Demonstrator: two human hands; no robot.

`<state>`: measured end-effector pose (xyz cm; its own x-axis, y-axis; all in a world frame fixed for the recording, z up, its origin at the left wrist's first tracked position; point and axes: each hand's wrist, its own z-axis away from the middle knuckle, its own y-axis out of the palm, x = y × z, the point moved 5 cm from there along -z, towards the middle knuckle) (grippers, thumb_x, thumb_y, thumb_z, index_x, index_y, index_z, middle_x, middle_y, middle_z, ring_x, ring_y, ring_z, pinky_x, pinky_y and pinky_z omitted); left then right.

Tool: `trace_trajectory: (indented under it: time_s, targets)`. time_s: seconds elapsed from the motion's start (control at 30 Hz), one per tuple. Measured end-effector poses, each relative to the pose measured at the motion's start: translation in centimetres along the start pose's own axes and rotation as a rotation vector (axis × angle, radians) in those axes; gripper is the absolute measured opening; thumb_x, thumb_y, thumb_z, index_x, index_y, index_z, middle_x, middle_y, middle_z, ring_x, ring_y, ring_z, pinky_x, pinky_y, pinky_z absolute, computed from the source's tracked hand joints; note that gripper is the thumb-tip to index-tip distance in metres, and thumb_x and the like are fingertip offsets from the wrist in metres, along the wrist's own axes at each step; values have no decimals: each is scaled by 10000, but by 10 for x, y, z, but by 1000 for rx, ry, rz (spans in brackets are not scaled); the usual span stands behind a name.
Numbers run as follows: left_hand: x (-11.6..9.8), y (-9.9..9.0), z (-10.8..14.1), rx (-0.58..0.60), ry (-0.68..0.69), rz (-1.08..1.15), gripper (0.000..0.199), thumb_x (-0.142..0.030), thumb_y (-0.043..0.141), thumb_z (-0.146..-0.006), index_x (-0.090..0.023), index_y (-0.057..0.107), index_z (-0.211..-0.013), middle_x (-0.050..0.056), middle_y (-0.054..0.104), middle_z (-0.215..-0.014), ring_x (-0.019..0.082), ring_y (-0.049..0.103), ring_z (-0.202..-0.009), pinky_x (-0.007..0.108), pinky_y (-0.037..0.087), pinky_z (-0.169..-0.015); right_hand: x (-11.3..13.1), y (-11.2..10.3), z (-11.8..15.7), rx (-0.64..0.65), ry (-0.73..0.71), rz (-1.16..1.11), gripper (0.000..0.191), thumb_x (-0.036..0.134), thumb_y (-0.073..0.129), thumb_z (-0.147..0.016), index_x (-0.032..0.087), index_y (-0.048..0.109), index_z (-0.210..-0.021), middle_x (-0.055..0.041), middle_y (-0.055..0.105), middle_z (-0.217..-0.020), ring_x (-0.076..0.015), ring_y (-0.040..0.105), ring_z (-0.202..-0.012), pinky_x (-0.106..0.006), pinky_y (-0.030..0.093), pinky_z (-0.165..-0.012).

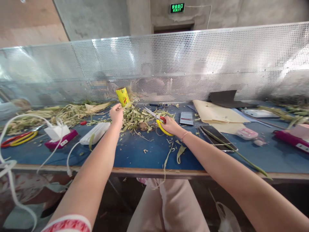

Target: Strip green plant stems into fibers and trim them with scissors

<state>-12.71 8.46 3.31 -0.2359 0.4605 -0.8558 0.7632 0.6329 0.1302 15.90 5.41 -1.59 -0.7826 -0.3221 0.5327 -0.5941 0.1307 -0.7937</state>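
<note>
My right hand point(170, 125) grips a pair of scissors point(154, 115) with red and yellow handles. Their blades point up and to the left, over a heap of cut green plant scraps point(135, 118). My left hand point(116, 113) is closed with its fingertips together, left of the heap; what it pinches, if anything, is too small to make out. Just behind that hand stands a yellow tube point(123, 96) with printed markings, tilted a little. A limp pale plant strip point(167, 158) hangs over the table edge below the scissors.
A perforated metal screen point(169, 64) closes off the table's back. At left are dry husks point(62, 111), other scissors point(20, 139), a purple power strip point(61, 140) and a white device point(95, 133) with cables. Right are a phone point(214, 137), brown paper point(217, 111) and a pink case point(246, 133).
</note>
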Motion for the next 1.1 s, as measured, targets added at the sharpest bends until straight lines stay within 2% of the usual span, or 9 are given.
trace_trajectory:
  time_s: [0.1, 0.2, 0.33, 0.43, 0.53, 0.63, 0.7, 0.87, 1.1]
  targets:
    - [10, -21, -14, -139, 17, -242, 370, -37, 482, -538, -167, 607, -862, 56, 625, -872, 208, 573, -915, 361, 399, -880, -2, 1, -1, 6, 19, 19, 512, 571, 430, -736, 115, 500, -959, -177, 568, -1042, -257, 543, -981, -321, 424, -783]
    - [9, -26, -14, -135, 47, -365, 409, -11, 492, -504, -163, 614, -863, 90, 609, -951, 255, 521, -1023, 405, 339, -944, -3, 0, -1, 10, 36, 42, 508, 579, 418, -741, 120, 502, -942, -180, 575, -1026, -262, 552, -956, -325, 429, -765]
    - [-10, -9, 2, 61, 239, -694, 169, -109, 545, -570, -197, 631, -686, 93, 611, -857, 300, 493, -1002, 481, 317, -923, -1, 0, 0, 25, 34, 56, 499, 564, 411, -750, 118, 499, -955, -184, 568, -1034, -267, 541, -982, -321, 426, -766]
    - [-12, 4, 14, 206, 248, -907, 80, -202, 574, -606, -193, 636, -657, 142, 606, -876, 381, 445, -1018, 550, 325, -844, 2, 0, 1, 33, 13, 51, 501, 546, 410, -757, 109, 496, -986, -189, 557, -1061, -270, 519, -1030, -322, 417, -794]
    - [-2, 13, 22, 385, 222, -1068, 183, -271, 614, -596, -188, 652, -755, 180, 588, -955, 430, 394, -1057, 598, 297, -825, 3, 0, 3, 39, -4, 50, 486, 529, 412, -762, 113, 500, -998, -177, 557, -1068, -261, 511, -1045, -318, 413, -802]
    - [8, 19, 26, 527, 254, -1096, 331, -248, 596, -617, -241, 628, -947, 159, 537, -1107, 413, 376, -1098, 584, 302, -837, 3, 1, 2, 37, 4, 60, 494, 528, 417, -757, 111, 499, -1010, -170, 556, -1073, -259, 516, -1038, -318, 412, -806]
    - [12, 21, 27, 581, 270, -1102, 317, -210, 572, -639, -266, 624, -946, 136, 529, -1122, 394, 381, -1104, 568, 309, -843, 3, 1, 2, 35, 9, 64, 501, 537, 413, -755, 112, 499, -1006, -168, 559, -1065, -260, 516, -1036, -320, 414, -804]
    - [13, 21, 27, 560, 264, -1121, 146, -170, 564, -652, -211, 625, -778, 150, 554, -1024, 384, 419, -1058, 561, 330, -816, 2, 1, 2, 41, 19, 66, 481, 524, 418, -754, 118, 499, -999, -166, 564, -1054, -256, 523, -1020, -316, 422, -786]
    - [-2, 15, 30, 453, 296, -1114, 192, -110, 516, -653, -201, 614, -790, 135, 520, -1099, 360, 402, -1074, 509, 349, -829, 3, 0, 3, 37, 19, 41, 497, 528, 419, -750, 116, 495, -1017, -167, 557, -1073, -256, 509, -1051, -306, 412, -809]
